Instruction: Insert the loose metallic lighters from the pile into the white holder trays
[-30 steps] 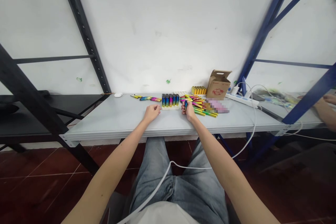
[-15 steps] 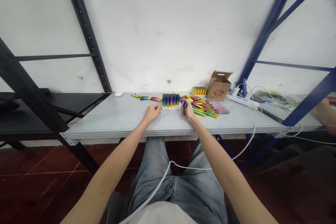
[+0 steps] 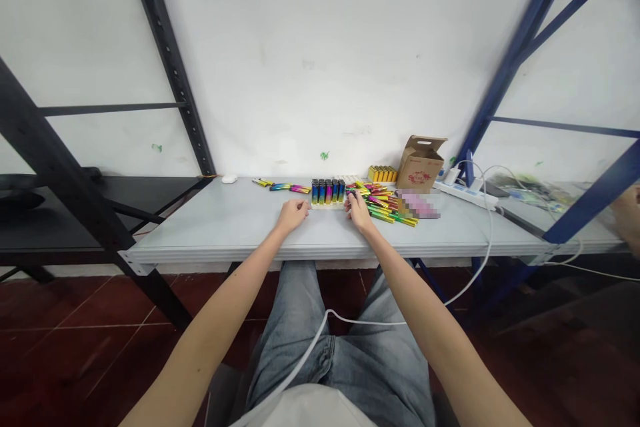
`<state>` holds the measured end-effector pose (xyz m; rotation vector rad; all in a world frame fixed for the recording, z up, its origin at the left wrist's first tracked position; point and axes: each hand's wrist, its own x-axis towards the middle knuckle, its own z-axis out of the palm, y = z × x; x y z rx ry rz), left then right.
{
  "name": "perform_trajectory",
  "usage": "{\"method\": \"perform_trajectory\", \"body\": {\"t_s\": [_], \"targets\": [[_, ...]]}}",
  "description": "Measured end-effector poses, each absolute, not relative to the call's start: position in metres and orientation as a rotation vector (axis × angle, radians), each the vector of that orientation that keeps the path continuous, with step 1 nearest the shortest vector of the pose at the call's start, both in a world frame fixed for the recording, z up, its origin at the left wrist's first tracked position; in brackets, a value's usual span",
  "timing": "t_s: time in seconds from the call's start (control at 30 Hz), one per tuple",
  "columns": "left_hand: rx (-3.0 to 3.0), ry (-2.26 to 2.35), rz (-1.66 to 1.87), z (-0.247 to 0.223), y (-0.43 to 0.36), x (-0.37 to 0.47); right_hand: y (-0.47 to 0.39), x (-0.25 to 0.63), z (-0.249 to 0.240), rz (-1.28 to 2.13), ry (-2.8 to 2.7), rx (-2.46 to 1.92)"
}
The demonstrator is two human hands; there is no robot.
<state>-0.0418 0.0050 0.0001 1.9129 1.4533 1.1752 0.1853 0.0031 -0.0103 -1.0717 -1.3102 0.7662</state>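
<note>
In the head view, the right hand [image 3: 359, 212] had just turned, hiding most of the blue tube visible in its fist half a second earlier; whether that grip held could not be told. Its fingers curled in beside the loose metallic tubes [image 3: 383, 200]. The left hand [image 3: 294, 215] was narrow, fingers curled, showing nothing held; contact with the white tray [image 3: 327, 207] was unclear. Black-topped metallic tubes [image 3: 328, 191] stood upright there, between both hands.

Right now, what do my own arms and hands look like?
Your left hand and right hand are bare, with no gloves. Neither the left forearm nor the right forearm shows a sleeve or watch; the left one bears small spots.
</note>
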Motion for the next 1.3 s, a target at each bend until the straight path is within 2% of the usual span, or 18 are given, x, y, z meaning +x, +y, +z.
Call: {"method": "perform_trajectory", "body": {"t_s": [0.2, 0.33, 0.67, 0.93, 1.3], "targets": [[1.930, 1.467, 1.174, 0.002, 0.002, -0.042, 0.003, 0.191, -0.007, 0.228, -1.468, -1.163], [1.930, 1.465, 1.161, 0.002, 0.002, -0.041, 0.001, 0.192, -0.005, 0.124, -1.490, -1.227], [1.932, 1.451, 1.173, -0.002, 0.006, -0.042, -0.002, 0.190, -0.005, 0.365, -1.362, -1.032], [1.942, 1.457, 1.173, -0.001, 0.005, -0.042, -0.003, 0.187, -0.004, 0.485, -1.420, -1.035], [1.934, 1.452, 1.172, 0.000, 0.003, -0.042, 0.007, 0.186, -0.009, 0.373, -1.638, -1.053]]}}
